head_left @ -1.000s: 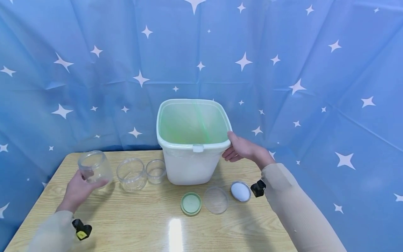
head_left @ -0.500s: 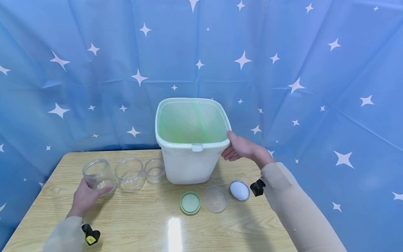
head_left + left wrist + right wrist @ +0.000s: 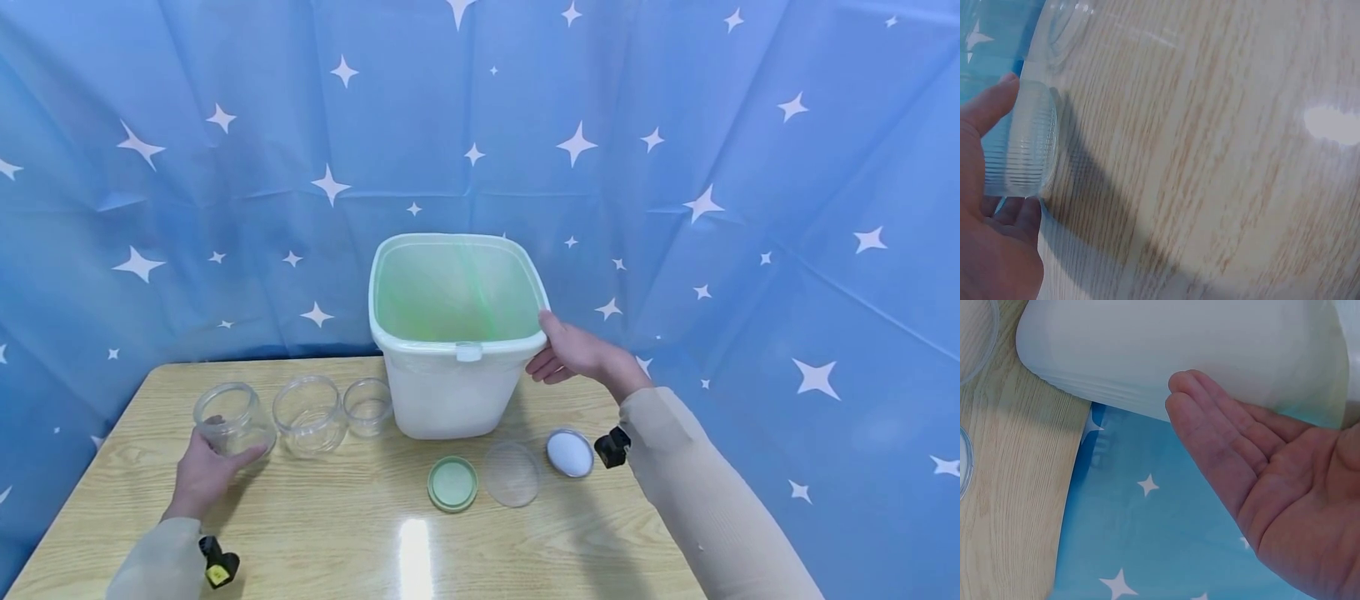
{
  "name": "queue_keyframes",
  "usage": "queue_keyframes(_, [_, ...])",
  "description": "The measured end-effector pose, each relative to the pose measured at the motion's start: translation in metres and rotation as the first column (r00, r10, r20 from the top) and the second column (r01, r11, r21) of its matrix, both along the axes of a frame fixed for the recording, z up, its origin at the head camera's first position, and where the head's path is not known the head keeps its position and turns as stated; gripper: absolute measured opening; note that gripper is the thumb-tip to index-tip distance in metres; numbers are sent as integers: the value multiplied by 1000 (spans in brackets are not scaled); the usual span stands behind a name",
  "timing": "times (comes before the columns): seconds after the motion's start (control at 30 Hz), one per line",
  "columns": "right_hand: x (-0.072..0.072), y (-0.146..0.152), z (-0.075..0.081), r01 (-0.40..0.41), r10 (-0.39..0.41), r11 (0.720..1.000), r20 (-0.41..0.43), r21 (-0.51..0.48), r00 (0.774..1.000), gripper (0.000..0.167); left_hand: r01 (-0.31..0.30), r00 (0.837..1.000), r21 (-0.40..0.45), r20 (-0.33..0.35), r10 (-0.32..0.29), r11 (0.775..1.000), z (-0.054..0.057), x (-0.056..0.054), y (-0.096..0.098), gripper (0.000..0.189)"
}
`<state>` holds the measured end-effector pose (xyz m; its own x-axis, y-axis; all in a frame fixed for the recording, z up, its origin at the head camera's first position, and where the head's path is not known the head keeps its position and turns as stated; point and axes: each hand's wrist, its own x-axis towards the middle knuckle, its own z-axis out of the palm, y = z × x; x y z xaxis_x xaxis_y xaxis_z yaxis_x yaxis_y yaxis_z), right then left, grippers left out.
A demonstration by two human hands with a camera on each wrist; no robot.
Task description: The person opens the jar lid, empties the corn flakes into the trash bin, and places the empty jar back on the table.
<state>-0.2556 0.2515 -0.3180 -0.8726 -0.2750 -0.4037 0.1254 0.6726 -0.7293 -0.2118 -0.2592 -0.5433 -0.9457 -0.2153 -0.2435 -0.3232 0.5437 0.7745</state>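
My left hand point(image 3: 202, 479) grips a clear round jar point(image 3: 238, 425) at the table's left, thumb on one side and fingers on the other. In the left wrist view, ridges show on the jar's wall point(image 3: 1016, 153). Two more clear jars stand to its right, a wide jar point(image 3: 309, 417) and a smaller jar point(image 3: 367, 407). A large white bin point(image 3: 450, 396) with a greenish inside stands at the back middle. My right hand point(image 3: 573, 350) rests its thumb on the bin's right rim. Its fingers point(image 3: 1216, 437) lie nearly straight along the bin's outer wall.
In front of the bin lie a green round lid point(image 3: 453, 484), a clear disc-shaped lid point(image 3: 513, 475) and a white oval-looking lid point(image 3: 570, 453) with a metallic edge. The wooden table point(image 3: 322, 533) ends at a blue star-patterned curtain point(image 3: 247, 183).
My left hand has lowered the clear jar and moved it slightly right, towards the wide jar; it barely moves in the last half second. The right hand stays at the bin's rim.
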Motion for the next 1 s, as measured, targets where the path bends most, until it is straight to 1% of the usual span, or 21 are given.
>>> queue_keyframes(0.1, [-1, -1, -1, 3, -3, 1000, -1, -2, 1000, 78, 0, 1000, 8, 18, 0, 1000, 1, -1, -1, 117])
queue_keyframes(0.17, [-1, -3, -2, 1, -1, 1000, -1, -2, 1000, 78, 8, 1000, 16, 17, -8, 1000, 1, -1, -3, 121])
queue_keyframes(0.23, [-2, -4, -4, 5, -5, 1000, -2, -4, 1000, 78, 26, 1000, 30, -14, -25, 999, -1, 0, -5, 124])
queue_keyframes(0.27, [-2, -4, -4, 7, -7, 1000, -2, -3, 1000, 78, 39, 998, 39, -40, -37, 999, -1, 1, -6, 125])
queue_keyframes(0.33, [-2, -4, -4, 6, -6, 1000, -6, 0, 1000, 80, 63, 992, 68, -117, -55, 996, -2, 3, -7, 125])
queue_keyframes(0.43, [-3, -3, -4, 7, -7, 1000, -4, -3, 1000, 83, 90, 971, 99, -232, -65, 991, 1, 5, -9, 119])
queue_keyframes(0.47, [-3, -2, -5, 9, -9, 1000, 2, -5, 1000, 85, 98, 964, 104, -256, -69, 990, 4, 6, -9, 116])
queue_keyframes(0.5, [-3, 0, -5, 8, -8, 1000, 9, -10, 1000, 88, 104, 961, 101, -267, -74, 989, 8, 6, -10, 112])
queue_keyframes(0.6, [-2, 5, -7, 6, -6, 1000, 26, -28, 1000, 99, 104, 960, 79, -269, -79, 991, 22, 7, -13, 97])
queue_keyframes(0.67, [-1, 11, -9, 4, -3, 999, 29, -47, 1000, 107, 79, 957, 58, -284, -59, 995, 33, 6, -15, 85])
queue_keyframes(0.7, [0, 15, -9, -1, 2, 999, 23, -55, 1000, 108, 61, 952, 47, -302, -44, 997, 38, 6, -15, 79])
queue_keyframes(0.73, [1, 19, -10, 2, -1, 998, 15, -59, 1000, 109, 43, 944, 41, -330, -27, 998, 44, 5, -15, 74])
queue_keyframes(0.8, [2, 28, -13, 7, -8, 998, -4, -56, 1000, 106, 6, 919, 15, -394, 0, 1000, 55, 3, -15, 67])
queue_keyframes(0.83, [4, 32, -15, 9, -9, 999, -20, -42, 1000, 102, -5, 908, -3, -418, 3, 1000, 60, 1, -14, 65])
queue_keyframes(0.87, [5, 37, -18, 7, -8, 1000, -41, -19, 999, 96, -10, 901, -25, -433, -2, 1000, 67, 0, -13, 65])
queue_keyframes(0.93, [8, 44, -23, 17, -12, 998, -78, 53, 997, 84, -2, 887, -65, -461, -28, 998, 79, -3, -11, 64])
queue_keyframes(1.0, [11, 50, -31, 6, 14, 988, -126, 154, 992, 73, 18, 880, -116, -470, -70, 993, 91, -4, -7, 64])
